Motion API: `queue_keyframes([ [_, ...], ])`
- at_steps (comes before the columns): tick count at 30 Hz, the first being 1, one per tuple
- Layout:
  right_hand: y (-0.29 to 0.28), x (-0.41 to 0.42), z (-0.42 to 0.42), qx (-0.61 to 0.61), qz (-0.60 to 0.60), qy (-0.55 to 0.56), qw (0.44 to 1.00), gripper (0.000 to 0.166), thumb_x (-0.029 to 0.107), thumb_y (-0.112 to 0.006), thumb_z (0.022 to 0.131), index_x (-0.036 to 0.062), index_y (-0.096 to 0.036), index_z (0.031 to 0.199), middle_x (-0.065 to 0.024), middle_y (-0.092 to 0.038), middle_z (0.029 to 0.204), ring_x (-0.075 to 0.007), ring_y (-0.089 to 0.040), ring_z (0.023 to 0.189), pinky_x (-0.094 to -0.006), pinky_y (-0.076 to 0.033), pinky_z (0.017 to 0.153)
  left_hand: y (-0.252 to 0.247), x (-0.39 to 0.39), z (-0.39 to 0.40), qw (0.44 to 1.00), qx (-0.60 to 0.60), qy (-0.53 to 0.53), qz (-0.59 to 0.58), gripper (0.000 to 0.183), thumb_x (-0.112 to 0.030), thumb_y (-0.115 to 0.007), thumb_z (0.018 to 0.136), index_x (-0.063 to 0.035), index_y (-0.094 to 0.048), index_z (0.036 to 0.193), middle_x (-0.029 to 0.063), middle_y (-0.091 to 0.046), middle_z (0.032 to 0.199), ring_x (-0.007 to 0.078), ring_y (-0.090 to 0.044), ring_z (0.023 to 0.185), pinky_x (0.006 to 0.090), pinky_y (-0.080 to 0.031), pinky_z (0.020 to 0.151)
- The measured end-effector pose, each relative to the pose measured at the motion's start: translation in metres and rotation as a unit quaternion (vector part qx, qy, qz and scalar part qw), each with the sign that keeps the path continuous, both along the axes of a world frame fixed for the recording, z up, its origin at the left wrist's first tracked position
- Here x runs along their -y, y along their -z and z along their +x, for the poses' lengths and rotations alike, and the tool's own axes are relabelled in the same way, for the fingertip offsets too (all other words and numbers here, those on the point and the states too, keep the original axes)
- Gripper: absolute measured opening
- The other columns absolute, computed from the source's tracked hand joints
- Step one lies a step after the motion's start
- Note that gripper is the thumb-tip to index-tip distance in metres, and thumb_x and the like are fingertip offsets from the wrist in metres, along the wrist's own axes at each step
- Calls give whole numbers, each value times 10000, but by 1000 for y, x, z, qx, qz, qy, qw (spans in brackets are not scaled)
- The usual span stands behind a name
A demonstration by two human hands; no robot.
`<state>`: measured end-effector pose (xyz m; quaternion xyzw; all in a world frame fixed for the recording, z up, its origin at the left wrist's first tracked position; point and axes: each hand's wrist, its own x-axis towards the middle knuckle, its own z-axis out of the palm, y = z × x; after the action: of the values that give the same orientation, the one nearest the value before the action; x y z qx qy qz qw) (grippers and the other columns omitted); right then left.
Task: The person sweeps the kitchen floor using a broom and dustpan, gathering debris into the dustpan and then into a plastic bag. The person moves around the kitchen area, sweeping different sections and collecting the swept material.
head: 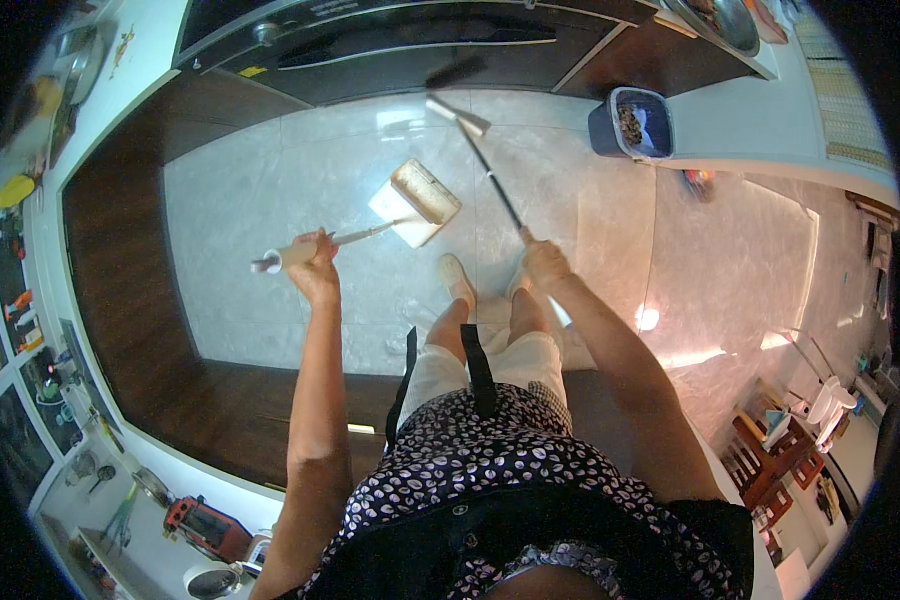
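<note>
My left hand grips the pale handle of a long-handled dustpan. The white pan rests on the grey tiled floor, its dirt-stained tray turned away from me. My right hand is closed around the pole of a broom, which slants forward and left. The broom's narrow, light-coloured head is at the floor near the base of the dark cabinets, to the right of and beyond the dustpan. A dark blurred patch shows on the cabinet front just past it; I cannot tell whether it is a shadow or a reflection.
Dark lower cabinets run along the left and far sides below white countertops. An open dark-blue bin holding waste stands at the far right by a wall end. A small colourful item lies beyond it. Wooden chairs stand at the right.
</note>
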<state>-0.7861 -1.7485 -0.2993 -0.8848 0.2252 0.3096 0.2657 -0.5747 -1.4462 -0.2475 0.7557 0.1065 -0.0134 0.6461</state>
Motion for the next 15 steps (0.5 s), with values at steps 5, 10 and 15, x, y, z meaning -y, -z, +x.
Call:
queue_keyframes([
  [5,-20,-45,-42,-28,146,13,989,566,85,-508,801,27,-333,1337,-253,-587,970,-403,-583,915,-452,-477,779,-9,-5,-21,998,2,-61,15,200,-114,-673,800,24,-528,808,80,-573,758,139,-563,663,273,-528,575],
  [10,-106,-25,-80,31,232,70,970,609,112,-540,785,136,-333,1358,-268,-586,837,-410,-600,792,-463,-482,738,0,-22,-20,999,-8,-37,10,212,-144,-684,795,11,-542,823,60,-560,745,122,-535,648,248,-496,576],
  [15,-85,5,-84,24,52,78,995,575,155,-515,800,157,-353,1352,-250,-600,795,-398,-610,733,-469,-494,685,-4,-32,-19,986,-149,62,46,271,-222,-699,789,-22,-571,920,20,-546,787,98,-496,697,235,-445,651],
])
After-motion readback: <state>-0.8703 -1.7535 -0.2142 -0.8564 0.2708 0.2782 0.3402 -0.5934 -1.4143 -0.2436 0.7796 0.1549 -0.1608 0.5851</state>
